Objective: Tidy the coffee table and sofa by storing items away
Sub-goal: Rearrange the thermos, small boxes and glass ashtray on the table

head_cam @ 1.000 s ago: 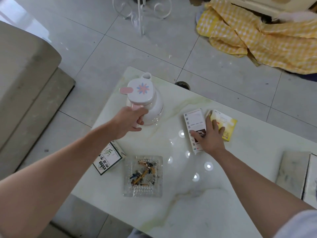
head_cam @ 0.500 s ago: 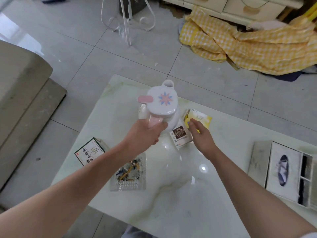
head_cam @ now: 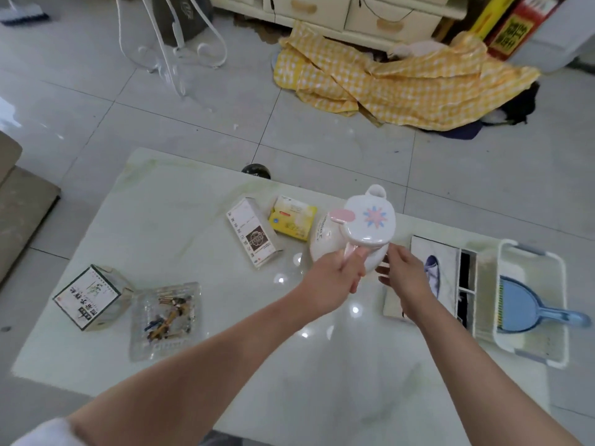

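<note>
Pale marble coffee table (head_cam: 193,365) on grey floor tiles, yellow checked cloth (head_cam: 402,91) heaped beyond. Far left, a green-and-white box (head_cam: 88,297); just beside it a glass ashtray (head_cam: 165,320) full of cigarette butts. Further along, a white carton (head_cam: 254,235) lying flat and a yellow packet (head_cam: 292,217) near it. Left hand (head_cam: 331,284) clenched round the pink handle of the white jug (head_cam: 354,233), lid closed, tilted, right of centre. Right hand (head_cam: 404,275) loosely spread, fingertips at the jug's base. Far right, a white basket (head_cam: 560,268) holding a blue dustpan (head_cam: 528,304).
</note>
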